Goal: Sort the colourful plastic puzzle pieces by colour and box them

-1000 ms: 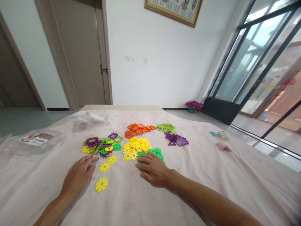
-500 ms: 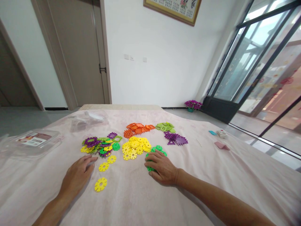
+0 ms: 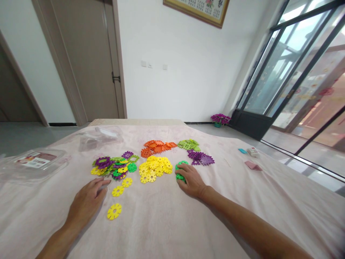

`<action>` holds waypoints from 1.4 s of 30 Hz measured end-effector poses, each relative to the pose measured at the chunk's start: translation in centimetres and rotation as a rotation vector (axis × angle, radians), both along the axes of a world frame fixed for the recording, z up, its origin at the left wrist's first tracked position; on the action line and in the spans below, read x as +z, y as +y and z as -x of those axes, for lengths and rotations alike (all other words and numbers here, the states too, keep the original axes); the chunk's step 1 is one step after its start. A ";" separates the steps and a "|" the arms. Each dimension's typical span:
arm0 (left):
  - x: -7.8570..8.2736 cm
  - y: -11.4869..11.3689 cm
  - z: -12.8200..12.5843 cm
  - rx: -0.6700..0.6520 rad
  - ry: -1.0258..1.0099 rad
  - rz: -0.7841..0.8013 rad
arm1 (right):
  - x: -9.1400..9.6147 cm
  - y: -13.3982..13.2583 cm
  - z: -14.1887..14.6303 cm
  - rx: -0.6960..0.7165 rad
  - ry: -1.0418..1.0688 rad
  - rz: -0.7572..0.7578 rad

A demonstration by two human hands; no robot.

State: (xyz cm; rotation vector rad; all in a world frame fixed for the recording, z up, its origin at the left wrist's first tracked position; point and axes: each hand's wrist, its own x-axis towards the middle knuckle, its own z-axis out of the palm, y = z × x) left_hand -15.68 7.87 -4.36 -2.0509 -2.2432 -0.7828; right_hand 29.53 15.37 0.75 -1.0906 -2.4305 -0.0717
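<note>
My right hand [image 3: 191, 180] lies over a small pile of green notched plastic discs [image 3: 181, 166], its fingers curled around them and hiding most of the pile. To the left, my left hand [image 3: 87, 202] rests open on the cloth with nothing in it. Its fingertips are just below a mixed pile of purple, green and yellow pieces [image 3: 104, 162]. Several loose yellow discs [image 3: 114, 211] lie to the right of that hand. Between the hands, further back, sits a heap of yellow discs [image 3: 155, 168].
Behind lie orange pieces [image 3: 156, 147], light green pieces [image 3: 188, 144] and purple pieces [image 3: 202, 158]. Clear plastic containers [image 3: 35, 162] stand at the left on the pale pink cloth [image 3: 151, 223]. A pink folded scrap [image 3: 252, 165], a blue item [image 3: 242, 151] and a small white box [image 3: 252, 152] are at the right.
My right hand has slid away and a little to the right, drawing the green discs together toward the purple pieces. My left hand has hardly moved.
</note>
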 end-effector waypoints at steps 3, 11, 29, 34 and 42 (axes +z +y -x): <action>-0.2 0.0 0.1 -0.009 0.002 -0.013 | -0.5 1.6 0.1 0.022 0.022 -0.016; -0.4 0.3 0.2 -0.009 0.000 0.005 | -1.8 7.0 1.3 -0.076 0.040 0.005; 0.1 -0.1 -0.2 0.011 -0.022 0.002 | -2.6 10.0 -0.7 -0.300 0.324 0.089; 0.2 0.0 -0.2 -0.002 -0.017 0.000 | -3.6 10.6 -0.3 -0.314 0.169 0.108; 0.5 0.1 -0.2 -0.004 -0.017 0.010 | -3.1 12.8 -0.8 -0.349 0.466 0.138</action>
